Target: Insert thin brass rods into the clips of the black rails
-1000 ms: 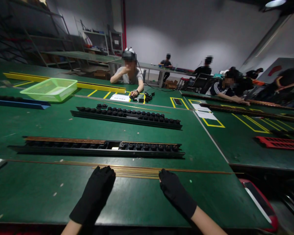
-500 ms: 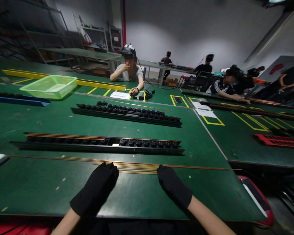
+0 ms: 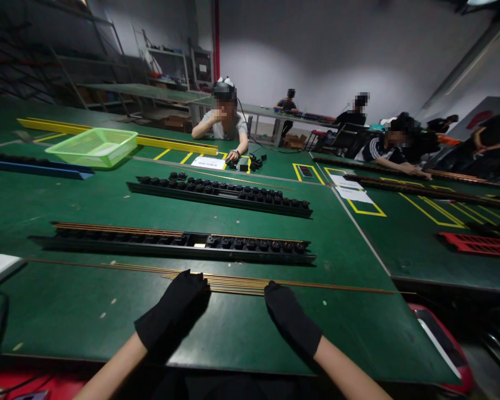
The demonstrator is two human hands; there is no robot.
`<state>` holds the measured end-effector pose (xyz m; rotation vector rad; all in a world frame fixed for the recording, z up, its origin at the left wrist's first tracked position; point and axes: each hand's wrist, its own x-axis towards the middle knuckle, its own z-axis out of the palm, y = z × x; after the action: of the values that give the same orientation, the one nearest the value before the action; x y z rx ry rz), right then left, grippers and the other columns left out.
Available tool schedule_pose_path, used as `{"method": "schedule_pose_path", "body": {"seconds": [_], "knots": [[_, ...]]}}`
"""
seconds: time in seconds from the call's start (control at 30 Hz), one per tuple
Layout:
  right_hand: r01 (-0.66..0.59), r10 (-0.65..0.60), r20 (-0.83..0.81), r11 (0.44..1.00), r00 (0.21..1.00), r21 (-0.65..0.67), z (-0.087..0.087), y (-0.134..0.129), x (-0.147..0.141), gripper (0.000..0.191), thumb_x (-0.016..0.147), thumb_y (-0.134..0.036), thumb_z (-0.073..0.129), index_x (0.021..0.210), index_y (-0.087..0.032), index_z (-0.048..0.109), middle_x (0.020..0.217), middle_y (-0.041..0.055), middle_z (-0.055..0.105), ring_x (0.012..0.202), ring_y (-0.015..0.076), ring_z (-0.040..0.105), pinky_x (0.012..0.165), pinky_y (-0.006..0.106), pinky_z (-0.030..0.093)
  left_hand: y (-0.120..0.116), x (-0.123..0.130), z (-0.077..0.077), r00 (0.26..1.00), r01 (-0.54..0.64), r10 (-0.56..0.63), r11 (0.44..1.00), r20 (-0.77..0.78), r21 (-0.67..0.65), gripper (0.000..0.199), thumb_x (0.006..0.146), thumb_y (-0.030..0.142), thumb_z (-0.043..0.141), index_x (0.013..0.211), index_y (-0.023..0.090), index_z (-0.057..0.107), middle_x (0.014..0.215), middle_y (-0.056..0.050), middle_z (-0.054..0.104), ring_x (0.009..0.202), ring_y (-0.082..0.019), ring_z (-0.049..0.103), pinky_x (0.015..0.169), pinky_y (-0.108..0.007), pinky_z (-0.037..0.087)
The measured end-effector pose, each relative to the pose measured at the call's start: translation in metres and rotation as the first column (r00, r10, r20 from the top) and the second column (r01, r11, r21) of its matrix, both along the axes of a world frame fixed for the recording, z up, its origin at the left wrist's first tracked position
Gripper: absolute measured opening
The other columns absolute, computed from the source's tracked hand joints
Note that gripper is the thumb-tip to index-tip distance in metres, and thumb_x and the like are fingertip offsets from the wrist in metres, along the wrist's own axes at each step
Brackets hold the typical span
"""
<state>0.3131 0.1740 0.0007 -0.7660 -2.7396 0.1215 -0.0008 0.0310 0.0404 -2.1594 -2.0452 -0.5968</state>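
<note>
Several thin brass-coloured rods [image 3: 237, 284] lie side by side across the green table in front of me. My left hand [image 3: 181, 300], in a black glove, rests on them toward their left part with its fingers bent over them. Farther right, my right hand [image 3: 289, 314], gloved alike, has its fingers curled together at the rods. The bare stretch of rods between both hands is in plain sight; the fingertips themselves are partly hidden. Just beyond lies a long black channel [image 3: 175, 251] with a row of black blocks and copper-coloured rods along it.
A second black channel with blocks [image 3: 220, 197] lies farther off. Beyond it are a light green basket [image 3: 94, 147], a yellow rail [image 3: 179, 145] and paper sheets [image 3: 208, 163]. A co-worker [image 3: 225, 119] sits across the table. At left is a white object [image 3: 0, 269].
My left hand has shifted slightly right and away from me along the rods, closer to my right hand. The right hand has moved only a little. The view has shifted slightly.
</note>
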Motion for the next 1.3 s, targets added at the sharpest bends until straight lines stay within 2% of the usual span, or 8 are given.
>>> {"method": "schedule_pose_path", "body": {"seconds": [0.13,0.3,0.5,0.63,0.77,0.93,1.1,1.3], "knots": [[-0.041,0.04,0.016,0.996,0.999,0.076,-0.015,0.008,0.008,0.04,0.085,-0.006,0.049,0.119,-0.014,0.07,0.119,0.018,0.072,0.105,0.0275,0.072,0.089,0.04,0.06,-0.01,0.014,-0.004,0.988,0.036,-0.012,0.987,-0.151,0.157,0.034,0.091,0.018,0.044,0.115,0.017,0.068,0.118,-0.016,0.07,0.11,-0.03,0.066,0.097,-0.053,0.051],[0.005,0.004,-0.093,0.996,0.996,0.092,-0.004,0.019,0.021,0.038,0.096,-0.017,0.043,0.124,-0.013,0.068,0.126,0.0176,0.07,0.115,0.0261,0.068,0.093,0.038,0.058,0.014,0.031,0.0,0.979,-0.086,0.12,0.976,-0.165,0.201,0.019,0.089,0.021,0.052,0.095,0.015,0.068,0.096,-0.014,0.072,0.091,-0.028,0.068,0.095,-0.055,0.052],[0.331,-0.325,-0.211,0.944,0.922,-0.005,0.031,0.037,0.018,0.042,0.1,-0.031,0.037,0.118,-0.01,0.069,0.113,0.019,0.074,0.092,0.0268,0.074,0.077,0.036,0.06,0.046,0.041,0.005,0.996,-0.08,0.088,0.97,-0.021,0.229,0.023,0.085,0.028,0.061,0.106,0.019,0.065,0.108,-0.013,0.069,0.103,-0.03,0.064,0.092,-0.048,0.055],[0.447,-0.425,-0.258,0.894,0.868,0.031,0.03,0.038,0.005,0.045,0.102,-0.03,0.034,0.121,-0.008,0.068,0.118,0.0201,0.072,0.104,0.0296,0.071,0.089,0.042,0.057,0.071,0.054,0.011,0.998,-0.046,0.054,0.97,-0.025,0.239,0.033,0.084,0.019,0.059,0.117,0.02,0.061,0.119,-0.014,0.066,0.114,-0.032,0.06,0.097,-0.052,0.052],[0.378,-0.344,-0.347,0.925,0.873,0.033,0.024,0.042,-0.005,0.041,0.101,-0.03,0.038,0.121,-0.015,0.07,0.122,0.0155,0.072,0.111,0.0261,0.069,0.096,0.041,0.056,0.096,0.066,0.016,0.999,-0.018,0.026,0.956,-0.021,0.294,0.048,0.079,0.019,0.066,0.126,0.016,0.058,0.124,-0.018,0.062,0.118,-0.035,0.056,0.101,-0.054,0.049],[0.2,-0.271,-0.512,0.961,0.815,-0.19,0.031,0.068,-0.015,0.035,0.097,-0.029,0.044,0.112,-0.022,0.075,0.112,0.0088,0.076,0.108,0.0217,0.07,0.101,0.041,0.054,0.113,0.064,0.013,0.997,-0.076,0.074,0.959,0.017,0.272,0.048,0.075,0.031,0.073,0.119,0.016,0.063,0.119,-0.018,0.063,0.111,-0.036,0.058,0.095,-0.052,0.051],[0.122,-0.334,-0.568,0.918,0.753,-0.378,0.036,0.086,-0.036,0.031,0.09,-0.03,0.051,0.099,-0.021,0.079,0.102,0.0106,0.078,0.096,0.0238,0.072,0.093,0.041,0.058,0.121,0.06,0.0,0.997,-0.069,0.058,0.931,0.043,0.359,0.042,0.08,0.013,0.062,0.122,0.014,0.059,0.126,-0.017,0.064,0.121,-0.033,0.057,0.105,-0.049,0.047],[0.132,-0.377,-0.585,0.899,0.718,-0.417,0.031,0.094,-0.053,0.026,0.087,-0.031,0.056,0.09,-0.02,0.079,0.094,0.0114,0.078,0.086,0.0243,0.071,0.089,0.04,0.059,0.126,0.056,-0.012,0.996,-0.091,0.083,0.901,0.037,0.424,0.047,0.091,0.014,0.053,0.139,0.015,0.048,0.14,-0.016,0.058,0.138,-0.03,0.047,0.112,-0.052,0.042]]}}
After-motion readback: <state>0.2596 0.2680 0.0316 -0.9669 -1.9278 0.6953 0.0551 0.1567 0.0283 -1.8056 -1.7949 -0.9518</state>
